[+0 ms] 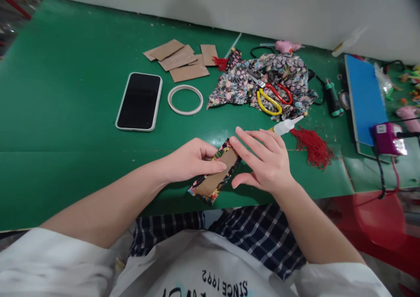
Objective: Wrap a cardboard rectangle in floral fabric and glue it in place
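My left hand [197,160] grips a small cardboard piece [215,174] whose edges are wrapped in dark floral fabric. Its thumb lies on the bare brown cardboard, with the other fingers underneath. My right hand [264,159] is spread over the far right end of the piece, index fingertip touching the fabric fold there. Just beyond my right hand lies a white-tipped glue bottle [285,126], partly hidden by the fingers. A red tassel bundle [313,147] rests to its right. Scissors [271,96] with one red and one yellow handle lie on crumpled floral fabric [285,69].
Several cardboard rectangles [180,60] lie at the back, near a roll of tape [185,100] and a phone [140,101]. A pink glue gun [287,47] is by the wall. On the right are a green-black tool [333,98], a blue board [367,98] and a purple box [389,138] with cords.
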A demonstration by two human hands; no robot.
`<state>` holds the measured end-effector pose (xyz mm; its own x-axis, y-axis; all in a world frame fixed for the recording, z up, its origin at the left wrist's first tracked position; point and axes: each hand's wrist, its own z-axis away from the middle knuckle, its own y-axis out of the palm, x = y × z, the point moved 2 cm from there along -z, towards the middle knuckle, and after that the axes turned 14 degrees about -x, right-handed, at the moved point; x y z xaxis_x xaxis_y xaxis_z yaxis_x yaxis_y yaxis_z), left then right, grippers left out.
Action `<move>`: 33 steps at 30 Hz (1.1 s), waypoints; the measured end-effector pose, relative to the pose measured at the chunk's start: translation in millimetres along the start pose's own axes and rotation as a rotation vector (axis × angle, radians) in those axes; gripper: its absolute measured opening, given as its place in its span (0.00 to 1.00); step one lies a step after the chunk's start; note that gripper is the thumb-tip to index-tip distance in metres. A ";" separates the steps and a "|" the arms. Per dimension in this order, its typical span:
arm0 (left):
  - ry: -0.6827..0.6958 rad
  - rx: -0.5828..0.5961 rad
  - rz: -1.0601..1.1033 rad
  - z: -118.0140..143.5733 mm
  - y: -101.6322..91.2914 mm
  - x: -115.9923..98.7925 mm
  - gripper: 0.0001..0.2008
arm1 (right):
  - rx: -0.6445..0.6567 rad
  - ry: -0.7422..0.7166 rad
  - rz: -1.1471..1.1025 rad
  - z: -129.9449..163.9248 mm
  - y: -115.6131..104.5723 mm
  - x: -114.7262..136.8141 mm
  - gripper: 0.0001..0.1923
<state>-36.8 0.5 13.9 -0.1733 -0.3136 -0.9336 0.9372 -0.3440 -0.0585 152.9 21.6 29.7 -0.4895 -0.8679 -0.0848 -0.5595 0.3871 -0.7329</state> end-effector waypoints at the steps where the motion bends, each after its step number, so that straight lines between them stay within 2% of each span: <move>1: -0.001 0.000 0.001 -0.1 -0.3 0.1 0.14 | 0.001 0.006 0.001 0.5 0.4 -0.4 0.44; 4: -0.002 0.004 0.009 -0.5 -1.1 0.2 0.14 | -0.008 0.035 -0.032 2.5 2.0 -1.5 0.44; 6: -0.004 0.010 0.023 -0.6 -1.3 -0.4 0.14 | -0.022 0.092 -0.137 4.0 2.4 -1.7 0.43; 10: 0.003 0.040 0.017 0.3 -0.6 -3.5 0.13 | -0.100 0.366 -0.540 6.7 0.7 -1.0 0.38; 12: 0.014 0.048 -0.007 0.9 -0.1 -5.0 0.13 | -0.129 0.434 -0.620 6.2 -0.3 0.6 0.37; 19: 0.020 0.028 -0.089 0.5 0.9 -4.6 0.14 | -0.089 0.313 -0.528 0.0 1.3 5.4 0.36; 26: 0.047 0.035 -0.160 1.9 1.2 -4.4 0.14 | -0.073 0.216 -0.357 6.3 4.1 5.8 0.36; 33: 0.195 -0.007 -0.237 1.2 1.0 -5.6 0.15 | -0.121 0.117 -0.250 7.7 3.0 9.4 0.35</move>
<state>-35.3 0.8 19.6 -0.3264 -0.0492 -0.9440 0.8798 -0.3808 -0.2844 151.7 12.2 21.5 -0.3964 -0.9019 0.1717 -0.7447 0.2065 -0.6346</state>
